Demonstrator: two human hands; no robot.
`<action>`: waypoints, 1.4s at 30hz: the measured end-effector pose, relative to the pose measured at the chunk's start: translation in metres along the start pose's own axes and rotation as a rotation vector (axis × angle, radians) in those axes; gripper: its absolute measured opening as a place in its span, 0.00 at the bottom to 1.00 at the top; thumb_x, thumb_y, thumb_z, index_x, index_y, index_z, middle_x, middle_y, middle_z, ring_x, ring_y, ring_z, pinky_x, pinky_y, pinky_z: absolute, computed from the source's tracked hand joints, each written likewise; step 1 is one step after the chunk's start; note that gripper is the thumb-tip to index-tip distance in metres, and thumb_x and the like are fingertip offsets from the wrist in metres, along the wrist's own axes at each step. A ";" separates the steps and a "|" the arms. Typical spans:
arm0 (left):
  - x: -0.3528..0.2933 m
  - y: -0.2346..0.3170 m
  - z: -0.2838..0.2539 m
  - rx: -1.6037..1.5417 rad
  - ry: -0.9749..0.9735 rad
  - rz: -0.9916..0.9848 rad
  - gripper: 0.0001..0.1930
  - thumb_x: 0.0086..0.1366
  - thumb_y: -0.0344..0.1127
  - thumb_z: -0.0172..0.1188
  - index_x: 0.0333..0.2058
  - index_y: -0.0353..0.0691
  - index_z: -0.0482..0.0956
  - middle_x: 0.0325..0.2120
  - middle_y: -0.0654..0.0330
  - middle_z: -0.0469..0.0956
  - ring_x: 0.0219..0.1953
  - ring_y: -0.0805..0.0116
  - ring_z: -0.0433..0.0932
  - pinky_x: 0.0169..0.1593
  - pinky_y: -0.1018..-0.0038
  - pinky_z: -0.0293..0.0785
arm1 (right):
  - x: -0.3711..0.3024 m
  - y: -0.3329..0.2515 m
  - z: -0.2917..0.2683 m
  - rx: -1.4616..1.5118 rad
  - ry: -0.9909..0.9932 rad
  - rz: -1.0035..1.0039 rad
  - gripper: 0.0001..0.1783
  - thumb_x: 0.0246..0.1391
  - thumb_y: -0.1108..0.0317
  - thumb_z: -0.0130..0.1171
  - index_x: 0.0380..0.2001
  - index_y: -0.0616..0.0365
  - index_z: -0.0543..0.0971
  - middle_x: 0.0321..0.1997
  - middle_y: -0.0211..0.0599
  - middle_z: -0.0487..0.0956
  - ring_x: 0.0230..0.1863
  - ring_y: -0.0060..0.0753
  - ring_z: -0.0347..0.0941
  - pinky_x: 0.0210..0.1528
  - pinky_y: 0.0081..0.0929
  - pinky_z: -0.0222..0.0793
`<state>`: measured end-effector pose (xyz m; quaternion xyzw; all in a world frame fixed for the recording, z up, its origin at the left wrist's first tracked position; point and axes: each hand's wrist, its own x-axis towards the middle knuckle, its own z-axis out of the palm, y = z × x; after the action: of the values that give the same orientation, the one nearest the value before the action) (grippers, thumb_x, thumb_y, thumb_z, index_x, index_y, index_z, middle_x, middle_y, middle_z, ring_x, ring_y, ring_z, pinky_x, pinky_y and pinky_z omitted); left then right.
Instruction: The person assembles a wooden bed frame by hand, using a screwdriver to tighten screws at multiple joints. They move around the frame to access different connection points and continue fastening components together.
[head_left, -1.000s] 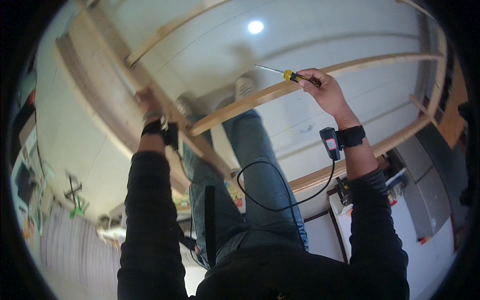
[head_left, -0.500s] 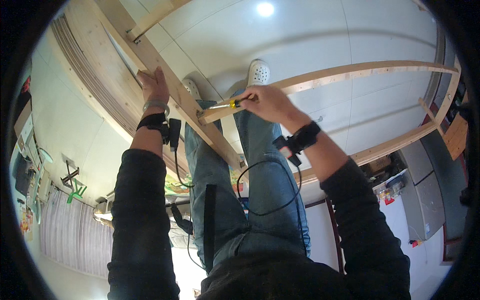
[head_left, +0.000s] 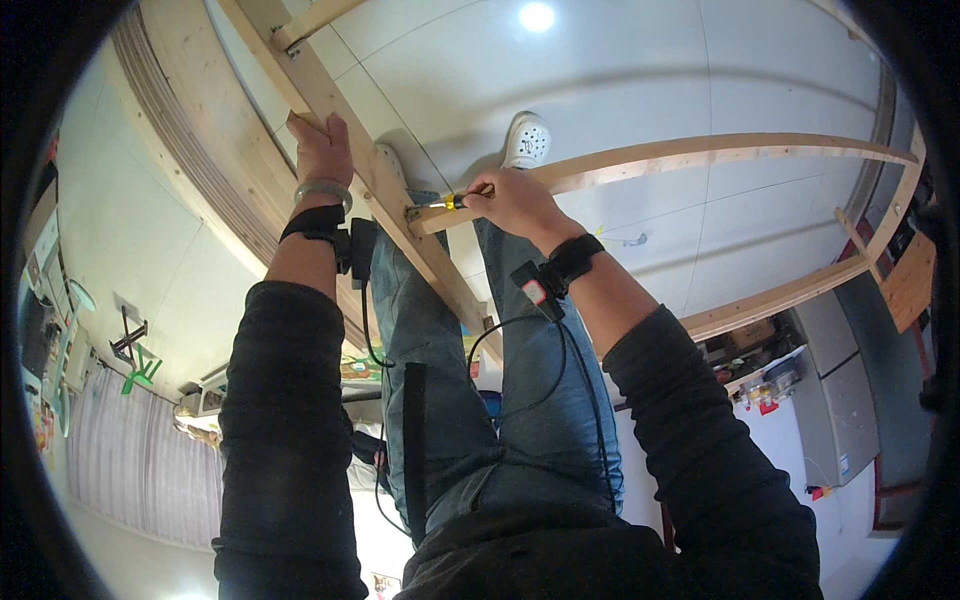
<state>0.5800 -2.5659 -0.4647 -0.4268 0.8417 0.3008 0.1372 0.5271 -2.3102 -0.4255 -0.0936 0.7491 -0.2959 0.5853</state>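
Observation:
My left hand (head_left: 323, 150) is wrapped round the edge of a long pale wooden beam (head_left: 352, 160) that slants from upper left down to the middle. A screwdriver (head_left: 454, 202) with a yellow and black handle is gripped in my right hand (head_left: 522, 208). Its shaft points left, toward a small metal bracket (head_left: 411, 213) where a wooden crosspiece (head_left: 680, 152) meets the beam. Whether the tip sits in a screw is too small to tell. Both wrists wear black straps with small devices.
Another crosspiece (head_left: 318, 22) joins the beam higher up. Stacked wooden boards (head_left: 190, 120) lie along the left. A further long rail (head_left: 770, 305) runs at the right. Black cables (head_left: 565, 370) hang across my jeans. A white clog (head_left: 527, 140) stands on the tiled floor (head_left: 590, 75).
My right hand has moved left with the screwdriver, closer to the bracket, and its forearm has swung inward. My left hand keeps hold of the beam. The whole view has shifted slightly.

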 end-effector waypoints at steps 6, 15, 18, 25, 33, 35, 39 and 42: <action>0.003 -0.002 0.003 -0.043 0.056 0.120 0.31 0.60 0.45 0.47 0.53 0.34 0.42 0.36 0.33 0.71 0.39 0.37 0.72 0.41 0.57 0.69 | 0.004 0.004 0.003 -0.023 -0.020 0.024 0.15 0.44 0.55 0.57 0.30 0.54 0.79 0.29 0.39 0.79 0.33 0.40 0.75 0.37 0.34 0.70; 0.007 -0.010 0.007 -0.103 0.039 0.077 0.31 0.60 0.46 0.47 0.53 0.36 0.43 0.36 0.34 0.72 0.39 0.37 0.72 0.41 0.55 0.69 | 0.016 0.001 -0.002 0.061 -0.103 0.197 0.15 0.44 0.56 0.54 0.20 0.56 0.80 0.20 0.39 0.78 0.29 0.41 0.75 0.37 0.32 0.70; 0.006 -0.007 0.007 -0.075 0.067 0.091 0.31 0.60 0.47 0.47 0.53 0.37 0.43 0.35 0.34 0.72 0.39 0.37 0.72 0.41 0.55 0.69 | 0.023 0.002 -0.003 -0.076 -0.132 0.207 0.15 0.45 0.58 0.50 0.18 0.56 0.80 0.17 0.38 0.77 0.28 0.41 0.75 0.37 0.33 0.70; 0.003 0.002 0.004 -0.030 0.046 0.017 0.30 0.59 0.47 0.47 0.52 0.38 0.45 0.34 0.36 0.73 0.38 0.37 0.72 0.41 0.55 0.69 | 0.027 0.009 -0.004 -0.270 -0.215 -0.091 0.07 0.45 0.64 0.53 0.28 0.50 0.78 0.22 0.36 0.78 0.28 0.39 0.75 0.34 0.34 0.70; 0.004 0.000 0.005 0.007 0.034 -0.001 0.31 0.59 0.49 0.47 0.53 0.39 0.44 0.33 0.38 0.74 0.38 0.40 0.73 0.41 0.56 0.69 | 0.023 0.006 -0.006 -0.271 -0.214 -0.040 0.08 0.46 0.64 0.54 0.32 0.48 0.77 0.23 0.32 0.78 0.28 0.36 0.76 0.33 0.33 0.71; 0.003 0.000 0.005 0.023 0.063 0.007 0.32 0.58 0.49 0.47 0.53 0.40 0.44 0.33 0.37 0.74 0.38 0.40 0.73 0.42 0.56 0.69 | 0.024 0.003 -0.006 -0.330 -0.238 -0.035 0.09 0.47 0.63 0.53 0.33 0.47 0.77 0.23 0.32 0.78 0.28 0.35 0.76 0.33 0.33 0.71; 0.003 0.000 0.005 0.021 0.056 -0.003 0.32 0.58 0.49 0.47 0.54 0.40 0.44 0.33 0.37 0.74 0.38 0.39 0.73 0.42 0.56 0.69 | 0.024 0.003 -0.007 -0.315 -0.251 -0.003 0.10 0.48 0.63 0.52 0.34 0.47 0.77 0.23 0.31 0.78 0.28 0.34 0.76 0.33 0.32 0.71; 0.004 0.000 0.004 -0.013 0.047 0.014 0.32 0.58 0.49 0.47 0.53 0.40 0.44 0.33 0.36 0.74 0.37 0.39 0.73 0.42 0.55 0.70 | 0.026 0.009 -0.006 -0.225 -0.266 0.053 0.10 0.48 0.62 0.53 0.33 0.50 0.77 0.22 0.32 0.78 0.27 0.33 0.75 0.32 0.30 0.70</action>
<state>0.5775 -2.5656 -0.4700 -0.4289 0.8456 0.2973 0.1123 0.5153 -2.3141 -0.4510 -0.1774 0.6955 -0.1796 0.6727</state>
